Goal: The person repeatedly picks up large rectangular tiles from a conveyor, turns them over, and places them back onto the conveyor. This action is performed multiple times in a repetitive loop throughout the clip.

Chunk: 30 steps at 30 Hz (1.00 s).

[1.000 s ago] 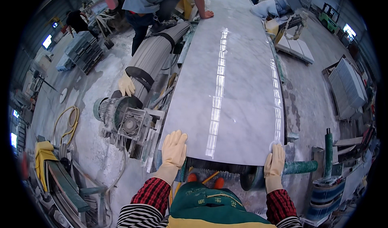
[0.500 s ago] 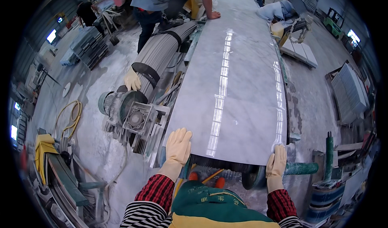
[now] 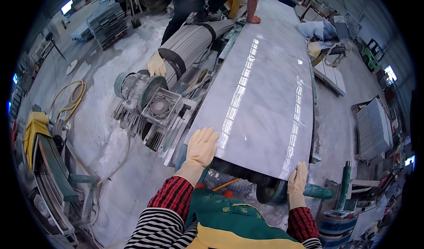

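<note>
A long, polished white-grey stone slab (image 3: 260,103) stretches away from me over a dark roller bed. My left hand (image 3: 201,149), in a cream rubber glove, lies with fingers stretched over the slab's near left corner. At the near right corner is my right hand (image 3: 297,182), gloved the same way, its fingers extended along the slab's edge. Neither hand is wrapped round anything; the undersides of both are hidden. Farther along the left edge, a co-worker's bare hand (image 3: 254,19) rests on the stone.
To the left stand a dusty motor with a gearbox (image 3: 162,106), a cream glove (image 3: 157,64) and a strapped grey ribbed roll (image 3: 194,39). A green pipe (image 3: 319,191) juts out beside my right hand. Stacked slabs (image 3: 374,129) stand at right; a yellow hose (image 3: 75,98) lies on the floor.
The view has turned, so the slab now slants more to the right. My left hand reaches slightly farther over its corner; my right hand stays at the other corner.
</note>
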Tool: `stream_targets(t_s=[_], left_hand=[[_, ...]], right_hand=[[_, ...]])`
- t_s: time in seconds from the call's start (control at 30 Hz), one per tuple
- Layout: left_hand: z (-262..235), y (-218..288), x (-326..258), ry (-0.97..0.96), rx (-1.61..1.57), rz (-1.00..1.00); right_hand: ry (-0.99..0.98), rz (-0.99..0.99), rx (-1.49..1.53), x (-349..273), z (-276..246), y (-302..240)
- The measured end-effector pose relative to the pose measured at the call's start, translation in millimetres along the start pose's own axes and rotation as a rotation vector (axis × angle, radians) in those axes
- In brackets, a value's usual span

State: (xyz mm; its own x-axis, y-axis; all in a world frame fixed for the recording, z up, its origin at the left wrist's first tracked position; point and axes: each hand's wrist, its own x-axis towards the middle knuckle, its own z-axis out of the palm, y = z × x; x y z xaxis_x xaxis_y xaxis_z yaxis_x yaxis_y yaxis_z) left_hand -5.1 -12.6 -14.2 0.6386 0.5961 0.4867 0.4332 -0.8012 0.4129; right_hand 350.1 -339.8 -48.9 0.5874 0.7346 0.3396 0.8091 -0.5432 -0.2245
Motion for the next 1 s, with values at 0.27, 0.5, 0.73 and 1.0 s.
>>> stream_targets(t_s=[0.27, 0.5, 0.73, 1.0], left_hand=[[0, -7, -14, 0.156, -0.076, 0.054], [1, -12, -23, 0.209, -0.115, 0.070], [0, -17, -29, 0.141, -0.161, 0.078], [6, -24, -34, 0.147, -0.177, 0.082]], right_hand=[[-0.185, 0.046, -0.075, -3, 4, 17], [-0.263, 0.111, -0.162, -17, 7, 26], [-0.160, 0.074, -0.177, -48, 15, 10], [-0.353, -0.248, -0.005, -12, -7, -192]])
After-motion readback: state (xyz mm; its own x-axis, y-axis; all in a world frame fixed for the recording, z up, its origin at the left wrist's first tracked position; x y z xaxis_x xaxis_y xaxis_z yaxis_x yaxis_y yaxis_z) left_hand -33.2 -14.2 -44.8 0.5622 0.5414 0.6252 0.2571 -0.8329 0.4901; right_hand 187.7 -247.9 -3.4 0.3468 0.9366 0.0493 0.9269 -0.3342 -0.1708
